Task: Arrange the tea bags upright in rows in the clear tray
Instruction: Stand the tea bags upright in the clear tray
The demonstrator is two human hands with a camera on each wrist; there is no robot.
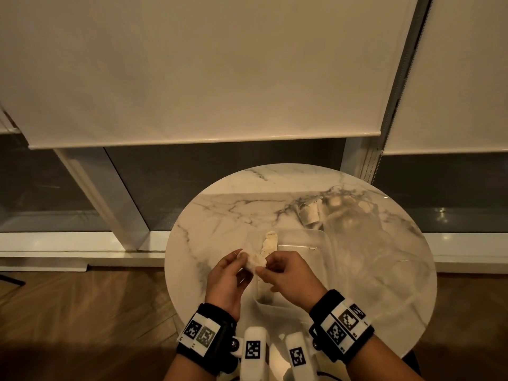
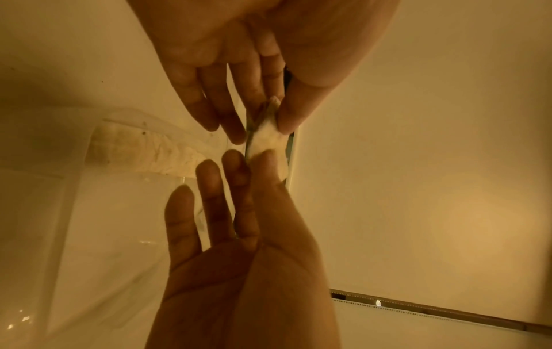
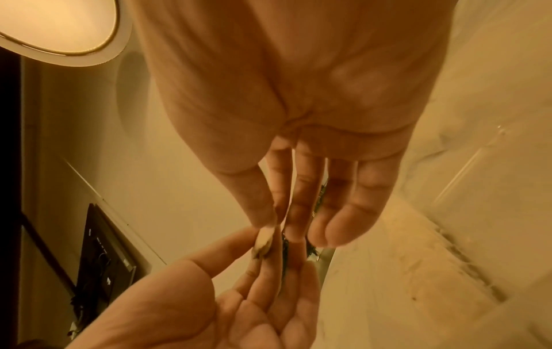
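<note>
Pale paper tea bag (image 1: 257,262) is pinched between the left hand (image 1: 228,281) and right hand (image 1: 288,279), thumb and forefinger each, held above the clear tray (image 1: 316,270) near the marble table's (image 1: 220,215) front edge; a row of bags (image 1: 268,243) lines the tray's left wall

A round white marble worktop (image 1: 225,213) is veined in grey. A pale cream paper tea bag (image 1: 257,262) is speckled faintly brown. The clear plastic tray (image 1: 316,237) is colourless. Black wrist bands (image 1: 217,323) are fitted with white tags printed in black square patterns. Cream roller blinds (image 1: 192,78) and brown herringbone wood flooring (image 1: 82,312) are noted.
</note>
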